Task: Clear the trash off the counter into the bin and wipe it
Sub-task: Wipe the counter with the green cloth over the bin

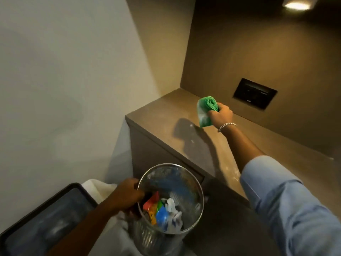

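My right hand (220,115) grips a folded green cloth (207,110) and holds it just above the brown counter (160,115), near its far left corner. The cloth's lower part looks whitish. My left hand (129,194) grasps the rim of a round metal mesh bin (200,193) held below the counter's front edge. Inside the bin lie colourful wrappers (155,209) and crumpled white paper (173,209). A few small pale specks and smears (191,126) show on the counter under the cloth's shadow.
A dark wall plate (255,93) is set into the brown back wall above the counter. A dark tray-like object (46,217) and white fabric (96,189) lie at the lower left. A white wall stands to the left. A lamp (297,5) glows at top right.
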The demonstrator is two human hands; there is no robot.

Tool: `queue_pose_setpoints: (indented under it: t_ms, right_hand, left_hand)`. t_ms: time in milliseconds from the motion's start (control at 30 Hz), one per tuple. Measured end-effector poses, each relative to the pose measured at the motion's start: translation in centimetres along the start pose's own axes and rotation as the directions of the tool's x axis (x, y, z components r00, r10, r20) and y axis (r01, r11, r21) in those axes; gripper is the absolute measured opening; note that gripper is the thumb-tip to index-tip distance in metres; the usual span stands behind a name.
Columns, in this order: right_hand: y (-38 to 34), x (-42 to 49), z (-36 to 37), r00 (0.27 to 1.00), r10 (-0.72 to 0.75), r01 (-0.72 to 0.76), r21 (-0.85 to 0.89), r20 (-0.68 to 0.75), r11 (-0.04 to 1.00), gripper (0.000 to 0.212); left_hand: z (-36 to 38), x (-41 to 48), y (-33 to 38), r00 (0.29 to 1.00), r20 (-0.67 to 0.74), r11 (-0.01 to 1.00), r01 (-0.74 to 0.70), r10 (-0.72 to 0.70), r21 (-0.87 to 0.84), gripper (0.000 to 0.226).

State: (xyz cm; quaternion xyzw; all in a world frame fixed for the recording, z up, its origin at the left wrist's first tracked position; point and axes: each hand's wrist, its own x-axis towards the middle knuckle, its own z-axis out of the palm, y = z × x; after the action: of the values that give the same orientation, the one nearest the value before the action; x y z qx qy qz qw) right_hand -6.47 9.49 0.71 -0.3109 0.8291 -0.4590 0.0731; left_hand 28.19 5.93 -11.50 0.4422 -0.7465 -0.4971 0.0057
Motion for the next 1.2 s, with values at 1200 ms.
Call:
queue_pose_setpoints:
  t_ms: [1200]
  right_hand:
    - [2.9, -23.8, -1.0, 0.703, -0.211, 0.554, -0.336, 0.679, 0.762, 0.048]
  left_hand:
    - [4.0, -4.7, 1.5, 0.997, 0.051, 0.954, 0.075, -0.063, -0.289, 0.01]
